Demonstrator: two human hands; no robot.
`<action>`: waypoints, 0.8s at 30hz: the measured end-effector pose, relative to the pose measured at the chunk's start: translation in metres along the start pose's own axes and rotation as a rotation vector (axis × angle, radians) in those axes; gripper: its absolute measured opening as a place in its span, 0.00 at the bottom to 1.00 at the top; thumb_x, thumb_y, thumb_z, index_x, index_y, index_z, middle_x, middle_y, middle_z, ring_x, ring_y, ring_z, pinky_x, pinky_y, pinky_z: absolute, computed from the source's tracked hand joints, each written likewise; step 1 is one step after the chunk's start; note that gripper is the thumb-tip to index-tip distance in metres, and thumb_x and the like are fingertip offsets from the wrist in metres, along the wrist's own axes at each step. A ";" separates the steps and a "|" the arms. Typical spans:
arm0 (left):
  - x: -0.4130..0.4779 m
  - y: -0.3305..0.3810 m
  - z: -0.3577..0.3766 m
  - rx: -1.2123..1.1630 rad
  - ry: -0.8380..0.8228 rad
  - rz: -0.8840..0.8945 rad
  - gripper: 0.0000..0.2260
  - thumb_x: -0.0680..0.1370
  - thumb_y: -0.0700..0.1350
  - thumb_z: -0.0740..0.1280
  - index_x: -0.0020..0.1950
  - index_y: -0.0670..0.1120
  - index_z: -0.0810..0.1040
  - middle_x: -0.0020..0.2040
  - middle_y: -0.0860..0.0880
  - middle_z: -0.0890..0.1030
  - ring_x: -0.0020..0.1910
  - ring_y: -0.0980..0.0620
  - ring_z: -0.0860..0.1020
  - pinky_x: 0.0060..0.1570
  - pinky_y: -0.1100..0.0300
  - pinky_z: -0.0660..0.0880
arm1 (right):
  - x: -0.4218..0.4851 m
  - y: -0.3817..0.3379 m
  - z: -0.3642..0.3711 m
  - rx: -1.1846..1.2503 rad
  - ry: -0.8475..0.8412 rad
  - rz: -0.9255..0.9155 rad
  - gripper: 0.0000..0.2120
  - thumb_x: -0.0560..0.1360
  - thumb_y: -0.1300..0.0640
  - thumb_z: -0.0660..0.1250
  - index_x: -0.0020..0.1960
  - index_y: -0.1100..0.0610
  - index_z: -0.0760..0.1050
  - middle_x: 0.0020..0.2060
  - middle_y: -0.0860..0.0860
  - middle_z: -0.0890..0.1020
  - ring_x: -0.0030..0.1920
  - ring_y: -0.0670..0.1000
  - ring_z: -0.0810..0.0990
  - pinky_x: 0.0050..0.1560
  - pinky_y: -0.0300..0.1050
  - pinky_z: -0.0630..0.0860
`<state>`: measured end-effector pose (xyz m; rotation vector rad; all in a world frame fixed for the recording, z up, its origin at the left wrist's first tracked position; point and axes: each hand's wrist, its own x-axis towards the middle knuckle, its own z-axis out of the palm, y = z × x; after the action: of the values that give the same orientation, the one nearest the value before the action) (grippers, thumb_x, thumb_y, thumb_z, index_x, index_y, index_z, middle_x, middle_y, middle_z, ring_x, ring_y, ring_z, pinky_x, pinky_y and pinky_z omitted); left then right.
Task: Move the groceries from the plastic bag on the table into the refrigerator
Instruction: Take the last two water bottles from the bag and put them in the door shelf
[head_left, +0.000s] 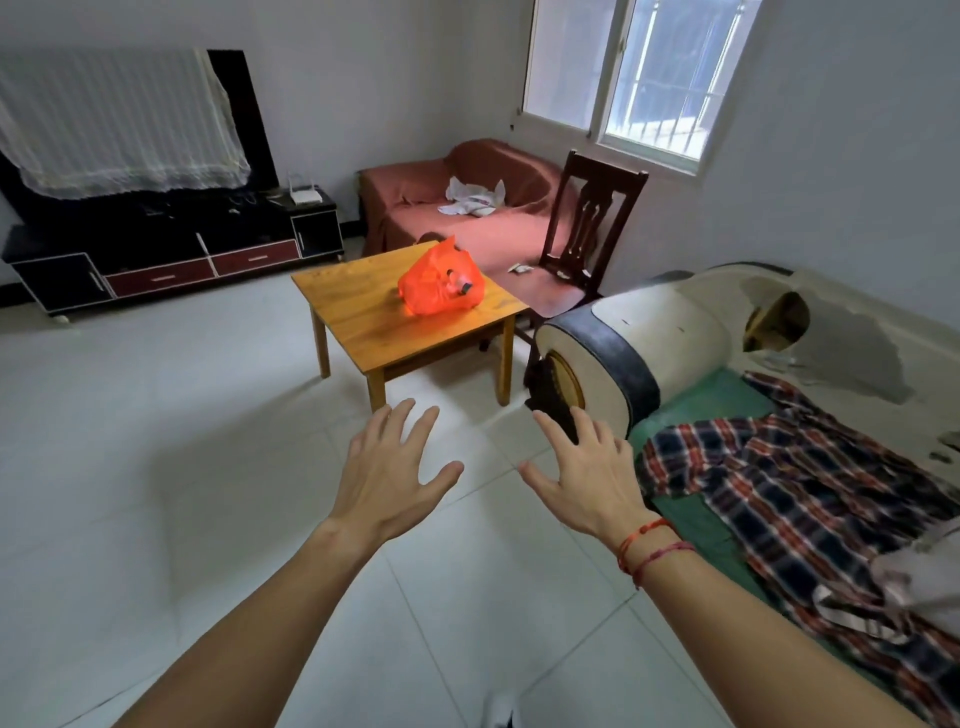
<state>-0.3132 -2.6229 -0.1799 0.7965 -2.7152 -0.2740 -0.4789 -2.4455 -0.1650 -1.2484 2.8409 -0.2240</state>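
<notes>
Left hand (387, 475), right hand (589, 480) outstretched palms-down, fingers (418, 428) spread, empty.

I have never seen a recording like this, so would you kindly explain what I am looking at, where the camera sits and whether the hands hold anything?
No machine is involved: a person wears one wide-angle camera on the head, so this single picture looks forward and down over their own bare arms. The left hand and the right hand reach out in front with fingers spread, holding nothing. Ahead stands a wooden table, and on it lies an orange plastic bag with items inside, too small to identify. A dark chair stands beyond the table; a plaid shirt lies on the sofa at the right.
</notes>
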 end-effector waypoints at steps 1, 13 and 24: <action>0.016 -0.003 0.007 0.002 -0.005 -0.002 0.33 0.75 0.68 0.56 0.77 0.53 0.63 0.77 0.48 0.63 0.76 0.45 0.60 0.70 0.44 0.64 | 0.018 0.003 0.003 0.003 -0.002 -0.002 0.33 0.78 0.30 0.52 0.79 0.40 0.51 0.79 0.56 0.58 0.77 0.59 0.58 0.75 0.63 0.58; 0.264 -0.029 0.062 0.036 -0.023 -0.009 0.35 0.74 0.69 0.52 0.75 0.51 0.67 0.74 0.47 0.68 0.73 0.46 0.65 0.66 0.46 0.69 | 0.282 0.054 0.017 -0.004 -0.010 -0.039 0.33 0.77 0.31 0.51 0.79 0.41 0.54 0.77 0.55 0.61 0.74 0.59 0.61 0.72 0.60 0.62; 0.435 -0.079 0.104 0.036 -0.058 -0.047 0.35 0.73 0.69 0.52 0.74 0.51 0.67 0.74 0.44 0.68 0.73 0.42 0.65 0.65 0.44 0.69 | 0.463 0.057 0.024 -0.020 -0.065 -0.112 0.32 0.78 0.32 0.54 0.79 0.43 0.55 0.75 0.54 0.65 0.73 0.57 0.65 0.72 0.57 0.64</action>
<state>-0.6579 -2.9183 -0.1986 0.8757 -2.7657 -0.2635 -0.8324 -2.7504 -0.1833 -1.3931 2.7286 -0.1557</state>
